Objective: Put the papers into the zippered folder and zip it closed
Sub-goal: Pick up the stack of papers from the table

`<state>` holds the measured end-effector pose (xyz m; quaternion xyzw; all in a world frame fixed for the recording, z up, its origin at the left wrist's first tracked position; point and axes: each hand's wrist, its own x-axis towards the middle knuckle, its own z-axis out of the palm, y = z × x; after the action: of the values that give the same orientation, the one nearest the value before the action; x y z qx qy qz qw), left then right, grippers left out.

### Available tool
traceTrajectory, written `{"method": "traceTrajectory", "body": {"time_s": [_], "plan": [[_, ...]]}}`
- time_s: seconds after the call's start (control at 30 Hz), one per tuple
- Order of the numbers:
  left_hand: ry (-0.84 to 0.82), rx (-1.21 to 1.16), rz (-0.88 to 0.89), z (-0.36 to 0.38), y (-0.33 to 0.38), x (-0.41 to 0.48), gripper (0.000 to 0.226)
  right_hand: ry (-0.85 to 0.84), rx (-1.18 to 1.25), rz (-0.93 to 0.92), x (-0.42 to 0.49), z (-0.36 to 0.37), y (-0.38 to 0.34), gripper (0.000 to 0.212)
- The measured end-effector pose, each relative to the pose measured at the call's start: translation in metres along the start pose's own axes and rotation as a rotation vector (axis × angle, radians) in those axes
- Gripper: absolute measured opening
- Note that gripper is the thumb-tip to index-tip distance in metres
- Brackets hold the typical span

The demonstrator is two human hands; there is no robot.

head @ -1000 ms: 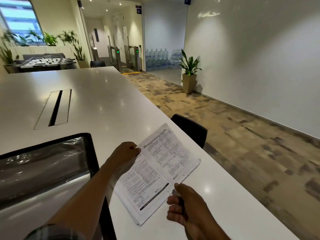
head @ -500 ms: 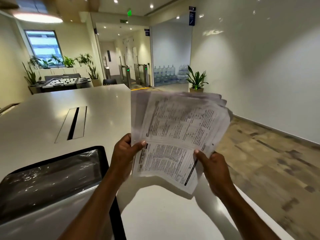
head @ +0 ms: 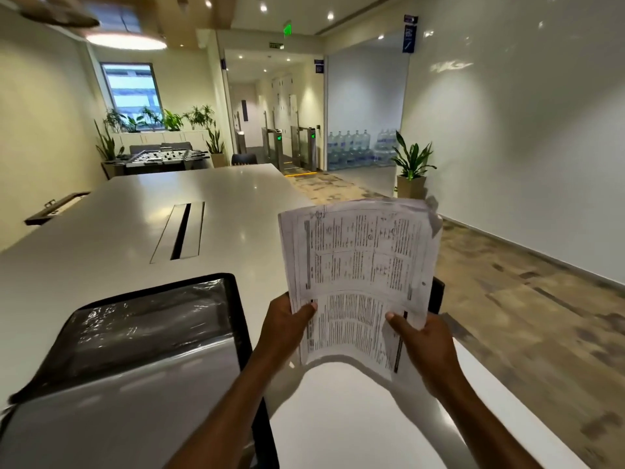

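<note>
A stack of printed papers (head: 360, 265) stands upright in the air above the white table (head: 135, 225), its printed face toward me. My left hand (head: 285, 324) grips the stack's lower left edge, thumb on the front. My right hand (head: 422, 343) grips the lower right corner the same way. The zippered folder (head: 142, 333) lies open on the table to the left of my hands, with a black zipper border, a shiny clear pocket in its far half and a grey near half.
A cable slot (head: 182, 231) is set into the table beyond the folder. A black chair back (head: 436, 294) shows behind the papers at the table's right edge. A potted plant (head: 411, 170) stands by the right wall, over carpeted floor.
The papers lay on the table a second ago; both hands lifted them upright and have since squared the fanned sheets into a neater stack. The view has tilted upward.
</note>
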<state>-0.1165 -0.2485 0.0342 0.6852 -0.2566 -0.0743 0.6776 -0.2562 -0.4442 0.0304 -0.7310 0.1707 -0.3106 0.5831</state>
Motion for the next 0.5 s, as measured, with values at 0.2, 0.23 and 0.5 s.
{"method": "traceTrajectory", "body": {"time_s": [0.2,0.23,0.5], "plan": [[-0.006,0.169,-0.015,0.004,-0.008,-0.017,0.029,-0.058,-0.008,0.048,-0.005,0.006,0.008,0.022],[-0.004,0.161,-0.001,0.003,-0.006,-0.018,0.028,-0.068,0.002,0.044,-0.005,0.005,0.008,0.023],[-0.085,0.174,0.024,-0.005,0.002,-0.022,0.022,-0.175,0.029,0.027,-0.008,0.001,0.010,0.020]]}}
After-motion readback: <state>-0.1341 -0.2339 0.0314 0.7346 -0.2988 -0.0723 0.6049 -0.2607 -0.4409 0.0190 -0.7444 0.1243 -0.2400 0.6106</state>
